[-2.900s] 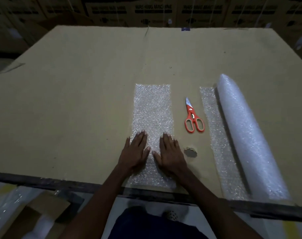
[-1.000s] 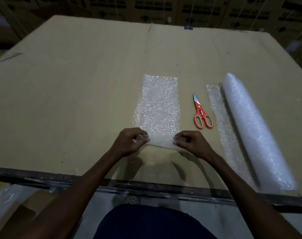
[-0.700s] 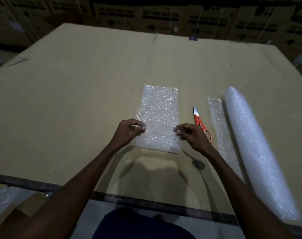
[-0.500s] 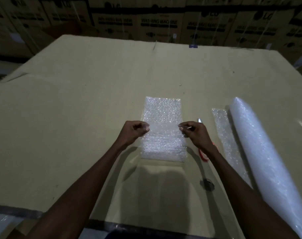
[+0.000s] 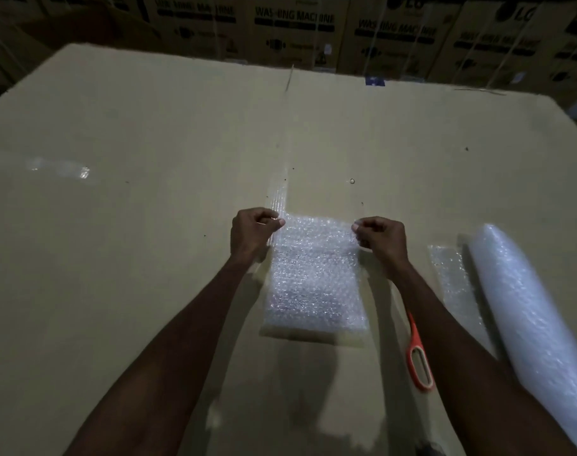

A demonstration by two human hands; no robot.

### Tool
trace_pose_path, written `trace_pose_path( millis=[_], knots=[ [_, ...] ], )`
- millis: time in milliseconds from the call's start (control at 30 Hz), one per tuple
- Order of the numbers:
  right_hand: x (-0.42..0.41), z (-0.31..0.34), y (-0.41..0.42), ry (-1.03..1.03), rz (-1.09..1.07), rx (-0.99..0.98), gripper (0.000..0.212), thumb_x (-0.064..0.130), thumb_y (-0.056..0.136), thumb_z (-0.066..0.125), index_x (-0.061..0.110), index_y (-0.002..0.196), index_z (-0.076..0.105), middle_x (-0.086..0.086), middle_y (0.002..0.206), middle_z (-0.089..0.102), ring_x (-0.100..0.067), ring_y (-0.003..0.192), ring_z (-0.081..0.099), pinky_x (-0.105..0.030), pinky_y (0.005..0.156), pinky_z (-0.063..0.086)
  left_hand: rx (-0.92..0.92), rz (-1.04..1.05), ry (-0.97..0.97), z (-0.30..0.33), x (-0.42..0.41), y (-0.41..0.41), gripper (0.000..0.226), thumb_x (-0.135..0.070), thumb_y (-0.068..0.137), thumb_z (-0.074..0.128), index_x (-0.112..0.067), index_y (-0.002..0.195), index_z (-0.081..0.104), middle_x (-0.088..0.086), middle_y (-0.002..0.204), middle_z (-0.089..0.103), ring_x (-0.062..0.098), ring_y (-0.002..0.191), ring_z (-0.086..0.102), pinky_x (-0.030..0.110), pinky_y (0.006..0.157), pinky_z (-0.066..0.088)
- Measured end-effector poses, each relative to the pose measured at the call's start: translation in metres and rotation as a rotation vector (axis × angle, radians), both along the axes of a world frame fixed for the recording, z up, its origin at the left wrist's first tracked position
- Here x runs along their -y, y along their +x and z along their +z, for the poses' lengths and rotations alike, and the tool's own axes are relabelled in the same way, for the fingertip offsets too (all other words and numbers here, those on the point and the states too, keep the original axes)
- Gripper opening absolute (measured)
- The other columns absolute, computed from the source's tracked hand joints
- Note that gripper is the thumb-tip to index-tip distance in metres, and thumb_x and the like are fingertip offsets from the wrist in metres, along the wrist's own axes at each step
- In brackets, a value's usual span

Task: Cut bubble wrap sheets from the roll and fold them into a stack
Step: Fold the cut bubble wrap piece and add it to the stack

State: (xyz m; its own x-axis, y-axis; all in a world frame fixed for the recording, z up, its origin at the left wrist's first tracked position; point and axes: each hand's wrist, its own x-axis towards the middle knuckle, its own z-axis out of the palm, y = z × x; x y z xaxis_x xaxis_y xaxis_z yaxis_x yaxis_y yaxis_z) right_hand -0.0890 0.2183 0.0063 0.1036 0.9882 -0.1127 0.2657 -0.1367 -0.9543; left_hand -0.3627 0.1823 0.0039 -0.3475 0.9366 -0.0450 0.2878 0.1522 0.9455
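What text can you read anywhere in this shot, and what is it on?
"WASHING MACHINE": printed on the cardboard boxes stacked behind the table, repeated on several.
"LG": part of a logo on a box at the far right.
Smaller print and symbols on the boxes: too blurred to read.

Glossy plastic bubble wrap sheet [image 5: 315,278], matt cardboard tabletop [image 5: 148,258]

One folded bubble wrap sheet [image 5: 315,278], one roll [image 5: 530,311], one scissors [image 5: 418,360], two hands.

Dim overhead light, dark blurred edges (wide-angle bend), arm shadows falling near.
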Motion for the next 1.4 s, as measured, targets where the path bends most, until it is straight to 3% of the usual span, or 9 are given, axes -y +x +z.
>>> trace_pose_path(
  millis=[267, 433, 633, 767, 833, 1000, 1167, 1300, 1400],
  knots=[
    [-0.038, -0.035, -0.001, -0.086, -0.186, 0.264, 0.021, 0.026, 0.069, 0.091, 0.017, 0.083, 0.078, -0.004, 0.077, 0.077, -0.019, 0.068, 0.07, -0.048, 0.077, 0.062, -0.201, 0.025, -0.078, -0.017, -0.04, 0.011, 0.019, -0.032, 0.075, 0.084, -0.026, 0.089, 0.072, -0.013, 0.075, 0.07, 0.007, 0.075, 0.069, 0.026, 0.07, 0.05],
    [-0.033, -0.032, -0.01, -0.015, -0.172, 0.41, 0.028, 0.031, 0.076, 0.087, 0.013, 0.095, 0.078, -0.005, 0.087, 0.077, -0.022, 0.081, 0.073, -0.042, 0.084, 0.059, -0.351, 0.038, -0.043, -0.03, -0.039, 0.018, 0.016, -0.03, 0.079, 0.08, -0.023, 0.091, 0.072, -0.013, 0.08, 0.069, 0.013, 0.079, 0.066, 0.025, 0.069, 0.044],
    [-0.01, -0.015, -0.011, 0.128, -0.193, 0.448, 0.033, 0.035, 0.085, 0.08, 0.011, 0.107, 0.074, 0.001, 0.086, 0.072, -0.022, 0.078, 0.07, -0.043, 0.081, 0.058, -0.452, 0.084, 0.24, -0.027, -0.013, 0.02, 0.023, -0.028, 0.095, 0.066, -0.01, 0.11, 0.069, 0.004, 0.106, 0.071, 0.021, 0.09, 0.067, 0.028, 0.076, 0.05],
    [0.045, -0.009, -0.027, 0.287, 0.036, 0.528, 0.033, 0.023, 0.088, 0.077, 0.007, 0.117, 0.073, -0.009, 0.104, 0.074, -0.023, 0.086, 0.07, -0.036, 0.081, 0.056, -0.649, -0.336, 0.332, -0.026, 0.04, 0.029, 0.034, -0.031, 0.099, 0.053, -0.009, 0.122, 0.065, 0.009, 0.123, 0.068, 0.026, 0.102, 0.068, 0.039, 0.077, 0.06],
    [0.078, -0.013, -0.033, 0.363, 0.146, 0.565, 0.031, 0.016, 0.087, 0.078, 0.005, 0.116, 0.073, -0.011, 0.108, 0.074, -0.026, 0.09, 0.071, -0.035, 0.082, 0.056, -0.737, -0.488, 0.394, -0.026, 0.071, 0.031, 0.033, -0.033, 0.099, 0.052, -0.012, 0.119, 0.068, 0.006, 0.118, 0.07, 0.027, 0.099, 0.068, 0.04, 0.072, 0.059],
    [0.141, -0.019, -0.026, 0.424, 0.24, 0.472, 0.027, 0.024, 0.089, 0.072, 0.009, 0.111, 0.074, -0.001, 0.104, 0.073, -0.017, 0.088, 0.068, -0.033, 0.08, 0.056, -0.806, -0.587, 0.599, -0.028, 0.133, 0.02, 0.025, -0.032, 0.092, 0.059, -0.015, 0.105, 0.073, 0.002, 0.106, 0.071, 0.021, 0.089, 0.067, 0.029, 0.067, 0.053],
    [0.165, -0.021, -0.011, 0.458, 0.501, 0.653, 0.036, 0.039, 0.094, 0.06, 0.011, 0.113, 0.071, -0.004, 0.102, 0.071, -0.025, 0.089, 0.069, -0.037, 0.072, 0.055, -0.859, -0.694, 0.514, -0.041, 0.136, 0.013, 0.04, -0.047, 0.087, 0.059, -0.016, 0.109, 0.07, 0.002, 0.115, 0.07, 0.023, 0.09, 0.07, 0.027, 0.063, 0.055],
    [0.161, -0.021, -0.005, 0.418, 0.634, 0.802, 0.037, 0.038, 0.091, 0.058, 0.013, 0.117, 0.068, -0.003, 0.113, 0.066, -0.026, 0.099, 0.066, -0.039, 0.075, 0.056, -0.812, -0.695, 0.519, -0.048, 0.135, 0.008, 0.033, -0.038, 0.09, 0.058, -0.014, 0.109, 0.07, 0.005, 0.116, 0.069, 0.024, 0.093, 0.069, 0.028, 0.066, 0.055],
    [0.161, -0.019, -0.006, 0.427, 0.68, 0.856, 0.028, 0.034, 0.098, 0.05, 0.019, 0.114, 0.067, 0.0, 0.114, 0.063, -0.025, 0.098, 0.065, -0.042, 0.072, 0.055, -0.893, -0.701, 0.507, -0.045, 0.136, 0.009, 0.032, -0.032, 0.092, 0.051, -0.014, 0.105, 0.074, 0.006, 0.112, 0.071, 0.024, 0.088, 0.07, 0.025, 0.061, 0.055]
  ],
)
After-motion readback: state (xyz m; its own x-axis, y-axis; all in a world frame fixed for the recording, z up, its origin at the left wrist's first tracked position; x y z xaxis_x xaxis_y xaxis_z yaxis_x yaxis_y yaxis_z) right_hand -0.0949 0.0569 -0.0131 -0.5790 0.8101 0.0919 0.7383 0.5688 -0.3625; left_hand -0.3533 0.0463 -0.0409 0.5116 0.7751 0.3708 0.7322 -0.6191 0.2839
